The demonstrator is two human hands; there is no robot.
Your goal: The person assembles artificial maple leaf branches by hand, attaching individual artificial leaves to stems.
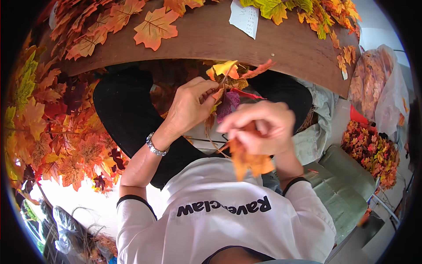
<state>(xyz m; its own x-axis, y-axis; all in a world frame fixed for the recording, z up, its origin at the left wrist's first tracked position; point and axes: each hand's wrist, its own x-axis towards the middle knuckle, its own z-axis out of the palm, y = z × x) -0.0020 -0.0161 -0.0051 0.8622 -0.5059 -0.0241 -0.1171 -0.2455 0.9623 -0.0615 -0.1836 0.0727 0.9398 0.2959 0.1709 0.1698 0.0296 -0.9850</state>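
Over my lap, my left hand [189,105] is closed, thumb and fingers pinching a small bunch of artificial autumn leaves [229,103] in yellow, orange, red and purple. Thin brown stems trail below the bunch. Just right of it, my right hand [268,125] is smeared by motion, its fingers curled in. An orange artificial leaf [250,160] hangs from those fingers, with its stem pointing left toward the other stems. The exact grip of the right fingertips is blurred.
A brown table [198,42] curves across the front, bearing orange leaves [156,28] and a paper slip [245,18]. Leaf garlands [66,127] hang at the left. A clear bag of leaves [371,83], a colourful leaf pile [369,152] and a green padded seat [343,185] are right.
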